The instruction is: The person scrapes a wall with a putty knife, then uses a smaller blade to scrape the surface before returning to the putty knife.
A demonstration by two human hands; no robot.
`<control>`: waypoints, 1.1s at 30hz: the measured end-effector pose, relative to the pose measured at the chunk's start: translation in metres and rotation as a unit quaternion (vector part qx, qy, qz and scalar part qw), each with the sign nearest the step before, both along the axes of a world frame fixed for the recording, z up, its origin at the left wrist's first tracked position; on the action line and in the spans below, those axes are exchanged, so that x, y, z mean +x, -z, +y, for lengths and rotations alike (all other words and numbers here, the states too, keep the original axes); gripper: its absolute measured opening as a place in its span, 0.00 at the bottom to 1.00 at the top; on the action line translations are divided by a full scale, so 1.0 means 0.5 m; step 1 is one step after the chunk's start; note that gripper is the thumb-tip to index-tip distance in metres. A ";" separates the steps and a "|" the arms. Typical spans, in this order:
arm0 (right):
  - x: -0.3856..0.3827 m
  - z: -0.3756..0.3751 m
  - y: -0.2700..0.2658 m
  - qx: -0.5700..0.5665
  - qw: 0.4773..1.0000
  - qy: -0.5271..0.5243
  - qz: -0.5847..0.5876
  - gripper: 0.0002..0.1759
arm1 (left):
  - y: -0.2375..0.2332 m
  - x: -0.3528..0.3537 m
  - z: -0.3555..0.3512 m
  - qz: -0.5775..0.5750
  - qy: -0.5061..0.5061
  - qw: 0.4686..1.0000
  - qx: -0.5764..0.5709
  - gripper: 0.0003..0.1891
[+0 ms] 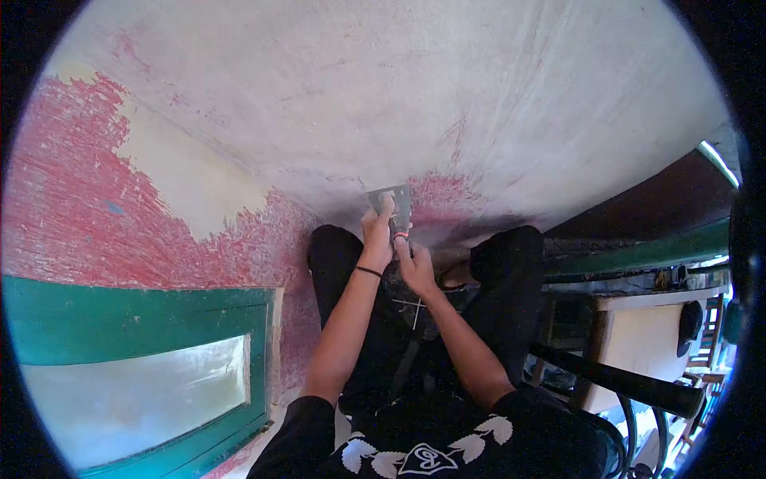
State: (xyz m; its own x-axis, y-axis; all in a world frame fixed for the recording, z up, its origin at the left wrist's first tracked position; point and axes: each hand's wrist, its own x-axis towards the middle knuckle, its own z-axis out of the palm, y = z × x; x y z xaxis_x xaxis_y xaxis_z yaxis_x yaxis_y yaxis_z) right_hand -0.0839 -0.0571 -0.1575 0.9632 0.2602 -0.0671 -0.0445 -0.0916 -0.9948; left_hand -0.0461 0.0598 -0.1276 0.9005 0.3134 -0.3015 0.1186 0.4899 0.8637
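Note:
A scraper (402,201) with a flat, dull grey blade is held up against the lower part of the wall. My left hand (378,233) grips it from the left, with a finger stretched along the face of the blade. Lower down, my right hand (416,268) is closed around the handle, near a red-and-white band. The blade's edge overlaps a patch of scratched red paint (443,191) on the pale wall (383,96). My fingers hide most of the handle.
Scratched red paint (88,176) covers the wall at left, above a green window frame (136,315). My bent knees (507,263) flank the hands. At right are a green beam (646,259), a dark curved armrest (622,377) and a pale board (642,339).

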 end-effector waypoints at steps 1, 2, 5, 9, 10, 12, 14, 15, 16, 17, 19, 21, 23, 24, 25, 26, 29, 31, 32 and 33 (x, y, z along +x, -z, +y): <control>-0.001 -0.003 -0.005 -0.008 1.000 -0.002 -0.004 0.29 | 0.001 -0.001 0.001 0.003 0.010 1.000 -0.005 0.21; 0.000 -0.007 -0.009 -0.015 1.000 -0.003 -0.009 0.29 | 0.002 -0.003 0.000 -0.005 -0.002 1.000 -0.003 0.21; 0.002 0.013 0.000 0.003 1.000 0.012 -0.022 0.30 | -0.006 0.003 -0.002 -0.017 -0.023 1.000 0.006 0.20; -0.006 0.007 0.010 -0.053 0.998 0.020 -0.039 0.30 | 0.009 -0.003 -0.007 -0.001 -0.020 1.000 -0.020 0.20; -0.005 0.010 0.017 -0.033 0.997 0.029 -0.058 0.30 | 0.010 0.002 -0.006 -0.006 -0.017 0.999 -0.033 0.19; 0.003 0.019 0.031 0.008 0.994 0.049 -0.097 0.29 | 0.006 0.009 -0.003 -0.015 -0.027 0.999 -0.015 0.20; -0.002 0.026 0.041 -0.035 0.995 0.044 -0.083 0.26 | 0.003 0.004 -0.007 -0.014 -0.029 0.999 -0.006 0.20; -0.009 0.027 0.044 -0.058 0.995 0.039 -0.072 0.25 | 0.005 0.002 -0.005 -0.011 -0.027 1.000 -0.004 0.20; -0.013 0.022 0.046 -0.055 0.994 0.045 -0.079 0.25 | 0.006 -0.003 -0.005 -0.010 -0.026 1.000 -0.002 0.20; -0.010 0.018 0.043 -0.051 0.993 0.051 -0.090 0.26 | 0.008 -0.005 -0.005 -0.010 -0.020 1.000 -0.004 0.21; 0.005 0.008 0.029 -0.054 0.993 0.039 -0.093 0.27 | 0.007 0.002 -0.004 -0.018 -0.004 1.000 -0.006 0.23; 0.026 -0.008 0.014 -0.070 0.995 0.007 -0.072 0.27 | -0.005 0.017 0.002 -0.058 0.007 0.998 -0.031 0.23; 0.054 -0.014 -0.026 -0.074 0.993 0.006 -0.092 0.28 | -0.017 0.019 0.003 -0.074 0.011 0.996 -0.042 0.23; 0.049 -0.018 -0.034 -0.077 0.992 0.004 -0.095 0.29 | -0.017 0.022 0.007 -0.071 0.009 0.997 -0.038 0.24; 0.031 -0.022 -0.025 -0.062 0.995 0.004 -0.077 0.28 | -0.017 0.019 0.007 -0.070 0.006 0.997 -0.033 0.24; 0.026 -0.021 -0.015 -0.046 0.997 0.004 -0.068 0.28 | -0.011 0.012 0.002 -0.053 0.018 0.997 -0.045 0.24; 0.028 -0.017 -0.007 -0.019 0.998 0.007 -0.065 0.27 | 0.018 0.013 -0.012 -0.040 -0.005 0.998 -0.046 0.24; 0.032 -0.016 -0.012 -0.022 0.998 0.001 -0.057 0.28 | -0.012 0.015 -0.001 -0.041 0.008 0.998 -0.042 0.22; 0.042 -0.017 -0.021 -0.030 0.998 -0.007 -0.049 0.28 | -0.031 0.016 0.004 -0.045 0.012 0.998 -0.042 0.21; 0.039 -0.020 -0.026 -0.038 0.998 -0.014 -0.040 0.28 | -0.035 0.013 0.005 -0.049 0.016 0.998 -0.043 0.20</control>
State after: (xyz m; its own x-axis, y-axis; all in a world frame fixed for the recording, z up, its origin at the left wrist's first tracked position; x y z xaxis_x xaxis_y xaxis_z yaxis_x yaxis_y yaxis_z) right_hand -0.0645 -0.0671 -0.1443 0.9586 0.2846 -0.0113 0.0380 -0.1671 -0.9852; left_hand -0.0394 0.0621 -0.1099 0.9360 0.2602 -0.2370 0.0535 0.5604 0.8265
